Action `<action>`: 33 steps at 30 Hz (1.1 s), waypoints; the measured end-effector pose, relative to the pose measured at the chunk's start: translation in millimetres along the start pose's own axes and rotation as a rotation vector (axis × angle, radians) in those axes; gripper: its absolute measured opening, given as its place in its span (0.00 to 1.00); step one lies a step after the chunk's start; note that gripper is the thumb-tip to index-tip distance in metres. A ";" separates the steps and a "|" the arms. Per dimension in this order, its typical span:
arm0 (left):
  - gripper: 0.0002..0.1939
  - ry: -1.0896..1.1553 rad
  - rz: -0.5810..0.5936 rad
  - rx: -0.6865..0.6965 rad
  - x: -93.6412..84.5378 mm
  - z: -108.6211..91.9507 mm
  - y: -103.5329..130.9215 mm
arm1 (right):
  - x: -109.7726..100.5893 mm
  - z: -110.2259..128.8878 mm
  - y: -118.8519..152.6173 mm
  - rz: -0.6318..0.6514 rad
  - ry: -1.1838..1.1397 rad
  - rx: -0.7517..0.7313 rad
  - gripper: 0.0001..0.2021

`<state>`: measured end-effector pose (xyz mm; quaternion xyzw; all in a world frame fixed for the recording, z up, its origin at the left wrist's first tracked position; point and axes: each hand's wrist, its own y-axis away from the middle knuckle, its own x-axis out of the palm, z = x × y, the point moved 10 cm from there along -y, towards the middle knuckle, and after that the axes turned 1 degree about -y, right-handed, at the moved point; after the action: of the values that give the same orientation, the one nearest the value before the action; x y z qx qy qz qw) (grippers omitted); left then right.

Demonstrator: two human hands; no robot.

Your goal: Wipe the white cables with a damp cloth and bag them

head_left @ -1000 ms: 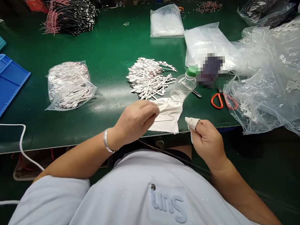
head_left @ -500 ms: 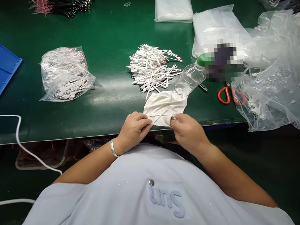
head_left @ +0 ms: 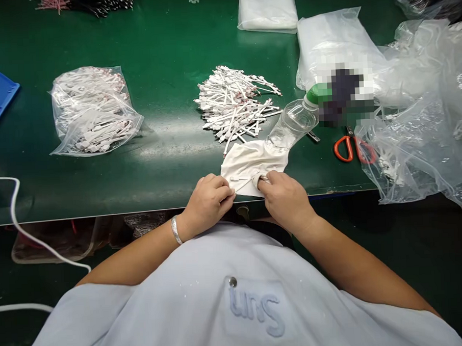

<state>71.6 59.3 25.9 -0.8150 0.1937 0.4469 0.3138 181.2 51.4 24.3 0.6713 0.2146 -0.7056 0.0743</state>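
Head view: my left hand (head_left: 209, 197) pinches a thin white strip (head_left: 239, 181) flat on the cloth (head_left: 249, 159) at the surface (head_left: 166, 94) edge, so my cloth-wrapped right hand (head_left: 283, 198) fingertip can press along it.

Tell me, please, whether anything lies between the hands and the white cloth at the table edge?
Nothing visible does. Both the left hand and right hand already rest on the cloth, pinching a thin white strip against it. The bottle lies just beyond the cloth.
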 end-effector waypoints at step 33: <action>0.08 0.014 0.047 -0.139 -9.1 15.7 -6.6 | -9.6 5.8 -1.3 -0.068 -0.114 0.050 0.15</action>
<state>61.2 75.2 29.5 -0.8331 0.1833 0.4610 0.2445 176.2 48.5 34.1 0.6241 0.2152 -0.7498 0.0455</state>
